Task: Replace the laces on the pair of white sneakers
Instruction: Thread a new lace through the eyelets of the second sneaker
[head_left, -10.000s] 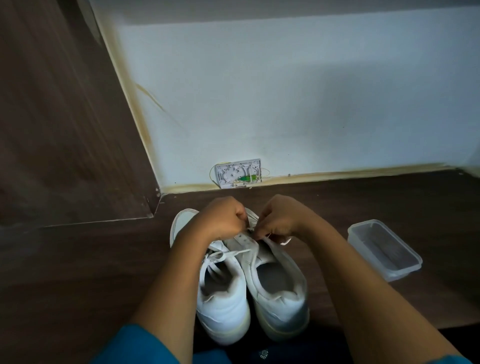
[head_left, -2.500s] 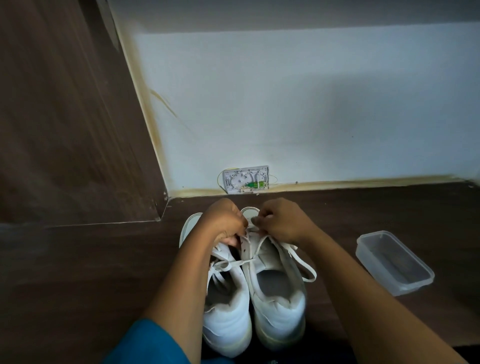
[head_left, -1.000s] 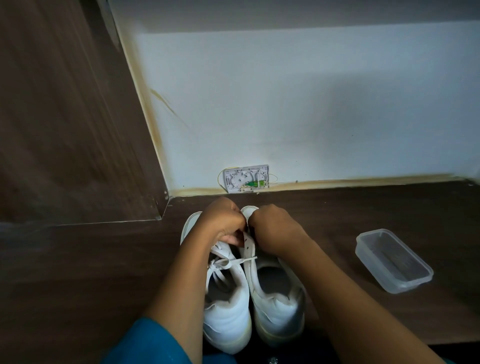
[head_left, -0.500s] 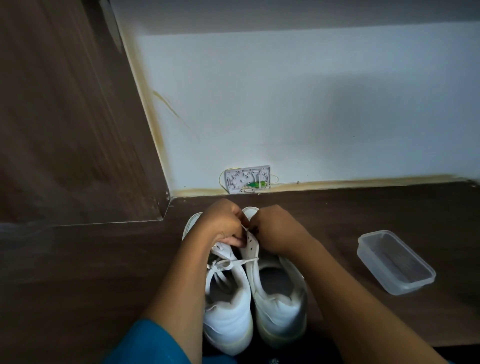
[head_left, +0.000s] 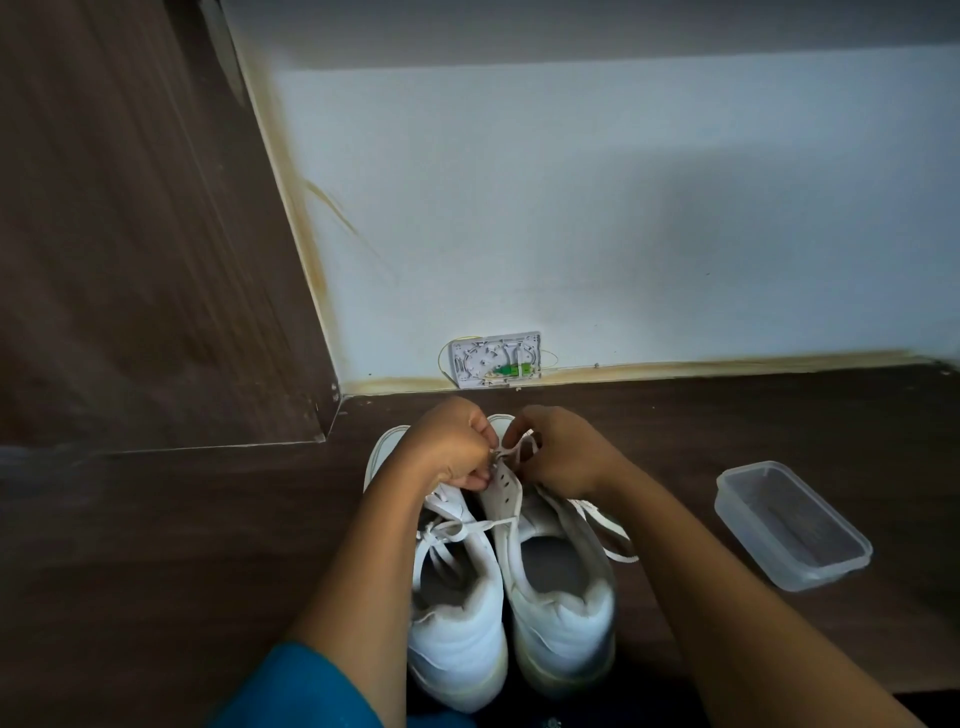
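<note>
Two white sneakers stand side by side on the dark wooden floor, heels toward me: the left sneaker (head_left: 457, 613) and the right sneaker (head_left: 561, 608). My left hand (head_left: 452, 447) and my right hand (head_left: 563, 452) meet over the front eyelets of the right sneaker. Both pinch a white lace (head_left: 511, 449) that stretches between them. A loose loop of that lace (head_left: 608, 525) hangs off the shoe's right side. The left sneaker's lace (head_left: 447, 530) lies loosely tied across its tongue. The toes of both shoes are hidden by my hands.
An empty clear plastic container (head_left: 789, 525) sits on the floor to the right. A white wall plate (head_left: 496, 360) with green parts is fixed low on the pale wall ahead. A dark wooden panel (head_left: 130, 234) rises at the left.
My right hand has lifted slightly away from the left, drawing a short stretch of lace out between them. A lace loop shows again at the right shoe's side.
</note>
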